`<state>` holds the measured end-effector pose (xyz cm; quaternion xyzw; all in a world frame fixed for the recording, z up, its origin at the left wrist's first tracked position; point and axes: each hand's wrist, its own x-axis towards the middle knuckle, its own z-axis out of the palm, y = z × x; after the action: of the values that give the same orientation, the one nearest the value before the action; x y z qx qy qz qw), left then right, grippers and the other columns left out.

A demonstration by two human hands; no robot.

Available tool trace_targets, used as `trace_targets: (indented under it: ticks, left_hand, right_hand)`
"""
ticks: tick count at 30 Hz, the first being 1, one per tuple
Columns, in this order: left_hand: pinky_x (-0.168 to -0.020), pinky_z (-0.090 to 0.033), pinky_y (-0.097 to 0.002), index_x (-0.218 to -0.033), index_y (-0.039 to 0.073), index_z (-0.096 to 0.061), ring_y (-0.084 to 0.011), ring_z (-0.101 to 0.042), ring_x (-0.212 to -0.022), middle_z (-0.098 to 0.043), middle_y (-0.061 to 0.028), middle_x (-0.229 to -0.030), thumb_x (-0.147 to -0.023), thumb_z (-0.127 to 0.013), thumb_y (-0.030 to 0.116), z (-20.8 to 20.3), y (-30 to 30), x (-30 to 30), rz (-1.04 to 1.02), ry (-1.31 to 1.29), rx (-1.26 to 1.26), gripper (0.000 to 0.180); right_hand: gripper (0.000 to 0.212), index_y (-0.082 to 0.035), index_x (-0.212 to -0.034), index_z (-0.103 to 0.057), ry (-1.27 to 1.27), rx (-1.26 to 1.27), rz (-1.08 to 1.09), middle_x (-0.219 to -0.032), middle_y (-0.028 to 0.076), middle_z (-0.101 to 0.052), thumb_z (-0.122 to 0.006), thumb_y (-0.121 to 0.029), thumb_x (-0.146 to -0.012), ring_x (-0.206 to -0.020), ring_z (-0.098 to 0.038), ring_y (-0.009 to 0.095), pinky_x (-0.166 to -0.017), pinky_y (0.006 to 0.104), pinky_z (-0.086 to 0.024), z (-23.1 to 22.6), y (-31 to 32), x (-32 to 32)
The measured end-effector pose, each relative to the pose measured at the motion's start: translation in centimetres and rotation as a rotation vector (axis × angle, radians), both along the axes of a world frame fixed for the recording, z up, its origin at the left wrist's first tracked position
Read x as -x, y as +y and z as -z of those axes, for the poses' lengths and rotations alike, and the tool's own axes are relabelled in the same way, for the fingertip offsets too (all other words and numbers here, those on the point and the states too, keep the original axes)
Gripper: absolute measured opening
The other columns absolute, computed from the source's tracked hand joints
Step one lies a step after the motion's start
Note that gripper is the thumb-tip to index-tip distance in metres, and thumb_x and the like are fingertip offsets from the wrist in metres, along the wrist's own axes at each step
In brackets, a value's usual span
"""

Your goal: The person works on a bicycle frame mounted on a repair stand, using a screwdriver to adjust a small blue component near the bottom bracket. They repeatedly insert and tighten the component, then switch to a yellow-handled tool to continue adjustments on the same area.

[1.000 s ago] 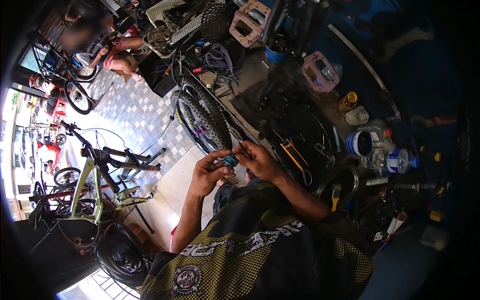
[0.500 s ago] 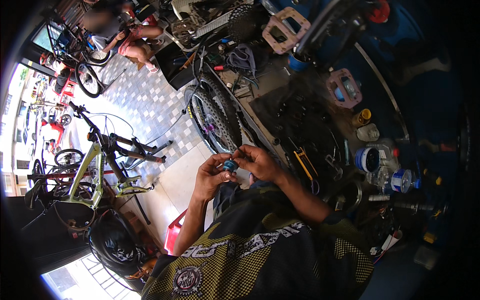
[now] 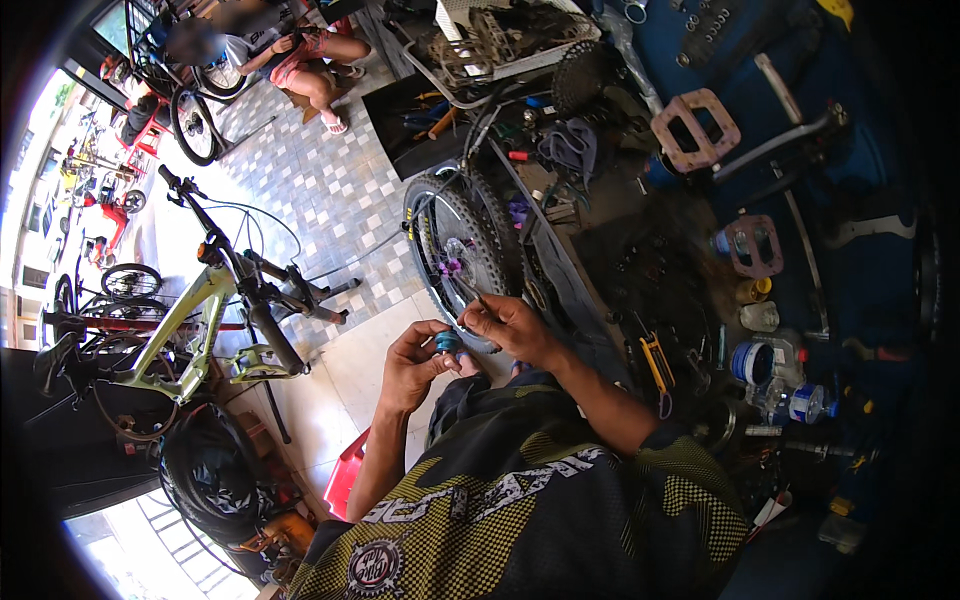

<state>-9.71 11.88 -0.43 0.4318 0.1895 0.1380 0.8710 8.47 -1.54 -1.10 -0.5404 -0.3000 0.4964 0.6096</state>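
Note:
In front of my body, my left hand [image 3: 408,368] pinches a small blue-teal ringed metal part [image 3: 446,342], round and spool-like, between thumb and fingers. To its right, my right hand [image 3: 512,332] is closed, thumb against fingers, around a thin rod-like tool [image 3: 474,291] whose kind I cannot make out. A small gap separates the right fingertips from the blue part. Beyond both hands stand bicycle wheels with knobby tyres [image 3: 437,215], one with a purple hub.
At left stands a yellow-green bicycle frame [image 3: 178,335]. The workbench at right carries pedals [image 3: 752,246], a yellow-handled tool [image 3: 657,362], plastic bottles [image 3: 806,402] and a white basket [image 3: 530,30] of parts. A seated person [image 3: 318,70] is at the far left; a red stool [image 3: 345,475] is beside me.
My right hand has moved away from the blue part, opening a gap between them. My left hand still holds the part, slightly lower and farther left. The whole view has shifted.

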Motion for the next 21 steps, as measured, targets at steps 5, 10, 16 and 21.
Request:
trace_targets:
  ticks: [5,10,16,21]
  left_hand:
    - [-0.080,-0.061,-0.0342,-0.124,-0.001,-0.059,-0.0213,-0.068,-0.100,-0.067,-0.0116,-0.109,-0.084,-0.079,-0.005,1.0,4.2,1.5,-0.012,0.064,-0.118,0.044]
    - [-0.082,-0.060,-0.0332,-0.124,-0.001,-0.059,-0.0197,-0.067,-0.100,-0.067,-0.0102,-0.108,-0.085,-0.078,-0.004,1.3,6.4,0.7,0.003,0.091,-0.175,0.043]
    - [-0.084,-0.059,-0.0324,-0.123,-0.001,-0.059,-0.0189,-0.067,-0.100,-0.067,-0.0091,-0.109,-0.085,-0.078,-0.004,2.0,5.6,-2.8,-0.009,0.049,-0.159,0.043]
    - [-0.086,-0.056,-0.0302,-0.123,-0.001,-0.059,-0.0164,-0.065,-0.103,-0.066,-0.0068,-0.110,-0.085,-0.078,-0.005,1.2,4.4,-5.8,-0.007,0.065,-0.142,0.042]
  right_hand:
    - [0.024,-0.002,-0.103,-0.071,-0.285,0.011,0.112,-0.090,0.001,-0.071,-0.068,-0.025,-0.101,-0.087,-0.064,0.008,-0.078,0.0271,-0.051,-0.7,3.4,-1.9]
    - [0.025,-0.004,-0.113,-0.072,-0.666,0.175,0.263,-0.088,0.000,-0.070,-0.071,-0.023,-0.097,-0.080,-0.059,0.006,-0.073,0.0268,-0.049,0.6,6.0,-9.8]
    - [0.047,-0.006,-0.131,-0.066,-0.901,0.314,0.385,-0.112,0.019,-0.074,-0.069,-0.034,-0.093,-0.105,-0.072,0.032,-0.090,0.0401,-0.055,9.3,7.5,-23.8]
    - [0.044,-0.007,-0.130,-0.068,-1.139,0.563,0.501,-0.123,0.021,-0.070,-0.066,-0.031,-0.093,-0.112,-0.066,0.041,-0.096,0.0471,-0.053,8.0,3.6,-29.9]
